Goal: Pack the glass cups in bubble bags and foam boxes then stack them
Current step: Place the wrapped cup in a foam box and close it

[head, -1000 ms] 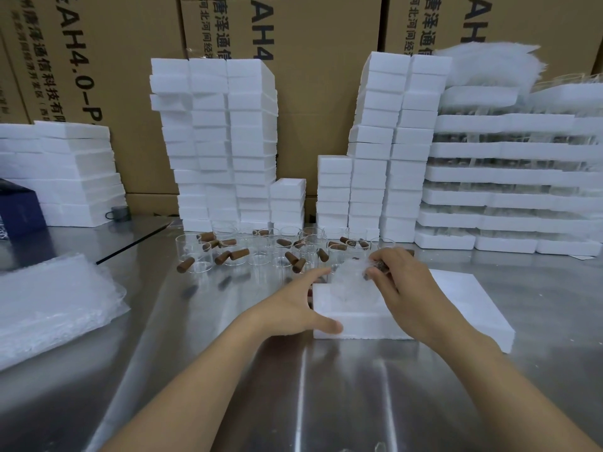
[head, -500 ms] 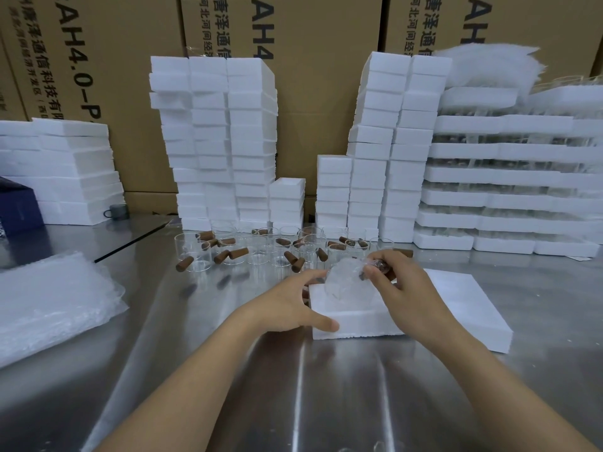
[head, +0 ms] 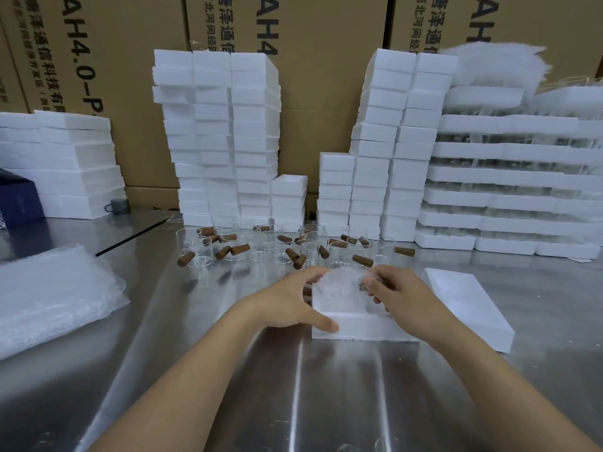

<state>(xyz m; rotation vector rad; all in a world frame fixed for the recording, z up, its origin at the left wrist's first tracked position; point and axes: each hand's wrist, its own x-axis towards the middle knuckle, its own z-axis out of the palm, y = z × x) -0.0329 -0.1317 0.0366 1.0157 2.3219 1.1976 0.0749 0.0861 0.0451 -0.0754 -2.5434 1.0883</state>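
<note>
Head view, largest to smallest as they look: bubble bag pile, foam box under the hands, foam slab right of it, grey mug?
1. Bubble bag pile.
2. Foam slab and foam box: alike, box partly hidden, so unranked.
3. Grey mug, though farthest away.

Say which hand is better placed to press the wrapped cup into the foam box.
Right, probably: the right hand holds the wrapped cup at the foam box; the left hand grips the box.
</note>
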